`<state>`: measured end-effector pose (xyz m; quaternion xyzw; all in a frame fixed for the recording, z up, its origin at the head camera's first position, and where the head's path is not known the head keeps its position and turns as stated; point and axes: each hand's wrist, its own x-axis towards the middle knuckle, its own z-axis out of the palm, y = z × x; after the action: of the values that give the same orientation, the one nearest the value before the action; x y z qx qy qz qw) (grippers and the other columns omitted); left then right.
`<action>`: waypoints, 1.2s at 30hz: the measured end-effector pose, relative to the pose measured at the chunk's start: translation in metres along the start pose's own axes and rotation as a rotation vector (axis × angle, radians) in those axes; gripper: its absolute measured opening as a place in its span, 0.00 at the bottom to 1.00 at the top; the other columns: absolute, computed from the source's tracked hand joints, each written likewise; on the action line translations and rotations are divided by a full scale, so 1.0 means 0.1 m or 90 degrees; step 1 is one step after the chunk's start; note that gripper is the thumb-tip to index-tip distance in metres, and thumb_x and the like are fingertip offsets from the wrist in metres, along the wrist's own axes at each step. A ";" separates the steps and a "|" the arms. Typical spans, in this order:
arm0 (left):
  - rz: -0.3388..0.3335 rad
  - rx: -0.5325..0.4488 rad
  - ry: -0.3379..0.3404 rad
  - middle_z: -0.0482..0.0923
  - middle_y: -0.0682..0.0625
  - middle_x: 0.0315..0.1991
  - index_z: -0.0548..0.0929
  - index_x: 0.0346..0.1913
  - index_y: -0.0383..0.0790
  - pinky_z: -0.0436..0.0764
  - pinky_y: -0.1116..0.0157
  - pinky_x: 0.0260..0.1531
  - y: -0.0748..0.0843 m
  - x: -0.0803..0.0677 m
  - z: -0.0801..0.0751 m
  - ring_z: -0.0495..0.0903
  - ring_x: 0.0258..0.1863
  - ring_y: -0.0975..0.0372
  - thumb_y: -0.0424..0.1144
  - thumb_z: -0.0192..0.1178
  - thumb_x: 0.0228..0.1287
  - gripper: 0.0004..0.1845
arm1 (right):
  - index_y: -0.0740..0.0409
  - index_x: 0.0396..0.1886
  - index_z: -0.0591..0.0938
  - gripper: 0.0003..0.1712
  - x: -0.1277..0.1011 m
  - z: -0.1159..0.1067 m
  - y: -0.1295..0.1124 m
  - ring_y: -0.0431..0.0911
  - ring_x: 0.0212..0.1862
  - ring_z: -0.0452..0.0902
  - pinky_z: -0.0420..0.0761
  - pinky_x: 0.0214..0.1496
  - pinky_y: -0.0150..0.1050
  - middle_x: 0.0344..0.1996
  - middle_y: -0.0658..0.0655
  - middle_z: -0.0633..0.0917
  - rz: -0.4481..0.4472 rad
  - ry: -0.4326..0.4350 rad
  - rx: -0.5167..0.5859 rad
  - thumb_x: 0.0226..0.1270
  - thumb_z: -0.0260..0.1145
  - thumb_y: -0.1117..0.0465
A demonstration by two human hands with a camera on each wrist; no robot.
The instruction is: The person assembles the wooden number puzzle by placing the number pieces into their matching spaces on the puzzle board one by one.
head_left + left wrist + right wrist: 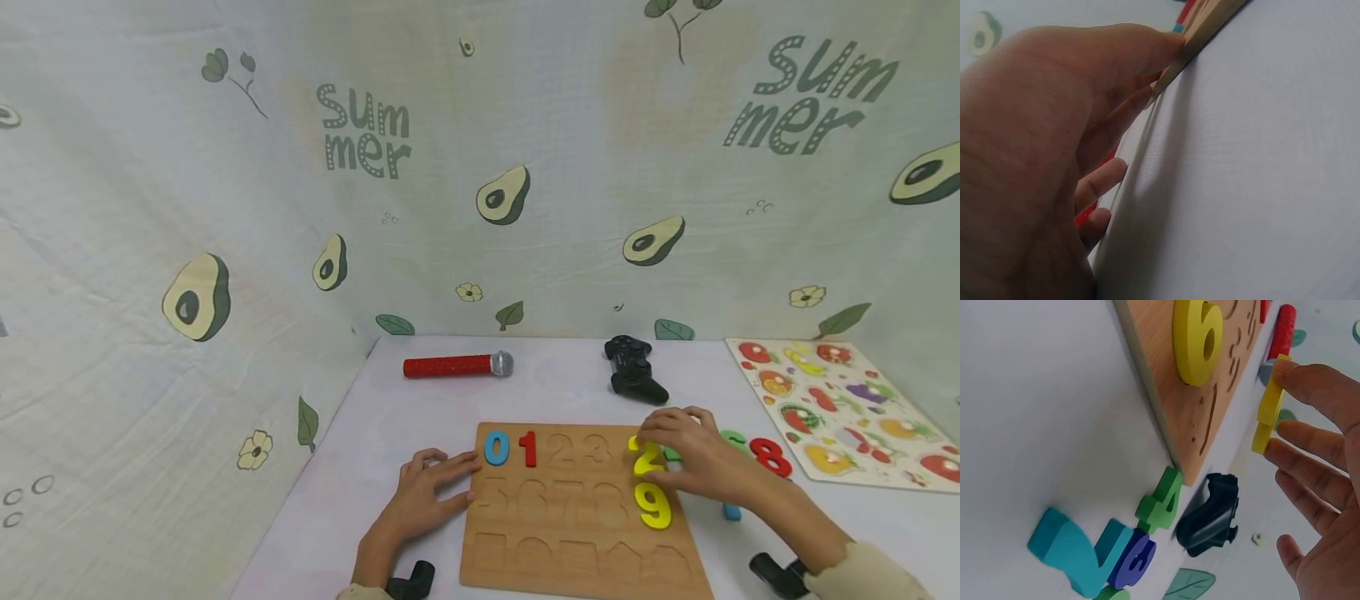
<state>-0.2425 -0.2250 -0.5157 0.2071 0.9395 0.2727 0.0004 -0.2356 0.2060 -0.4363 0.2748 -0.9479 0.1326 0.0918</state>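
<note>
A wooden number board (525, 527) lies on the white table, with a blue 0 (488, 448) and a red 1 (529, 450) in its top row. My right hand (701, 462) pinches a yellow number 2 (1269, 406) between thumb and fingertips, raised over the board's upper right part. Just below it, a yellow 9 (665, 510) rests on the board near the right edge. At the board's upper left edge, my left hand (422, 493) touches the wood with thumb and fingertips, its fingers loosely extended.
Right of the board lie loose numbers: a red 8 (767, 447), a green 4 (1155, 509), a teal 7 (1063, 540) and a purple piece (1127, 562). Behind are a red microphone (450, 367) and a black game controller (633, 375). A fruit puzzle board (847, 417) lies far right.
</note>
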 end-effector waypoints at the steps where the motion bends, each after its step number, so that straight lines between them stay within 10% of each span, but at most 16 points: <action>1: 0.001 -0.002 0.000 0.70 0.66 0.69 0.79 0.66 0.65 0.58 0.44 0.57 0.00 0.00 0.00 0.60 0.64 0.55 0.59 0.62 0.66 0.25 | 0.47 0.45 0.87 0.23 0.02 0.00 -0.01 0.57 0.57 0.73 0.59 0.59 0.67 0.49 0.51 0.84 -0.001 -0.001 0.004 0.51 0.80 0.45; 36: 0.009 -0.010 -0.002 0.69 0.66 0.69 0.78 0.66 0.65 0.57 0.44 0.58 0.00 -0.01 -0.01 0.60 0.64 0.55 0.57 0.62 0.67 0.24 | 0.50 0.45 0.87 0.20 0.36 0.18 -0.20 0.58 0.59 0.72 0.56 0.59 0.67 0.50 0.52 0.84 -0.058 -0.023 0.035 0.55 0.79 0.47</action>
<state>-0.2414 -0.2258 -0.5153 0.2144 0.9358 0.2797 0.0018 -0.2566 0.1666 -0.4406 0.3224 -0.9319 0.1493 0.0734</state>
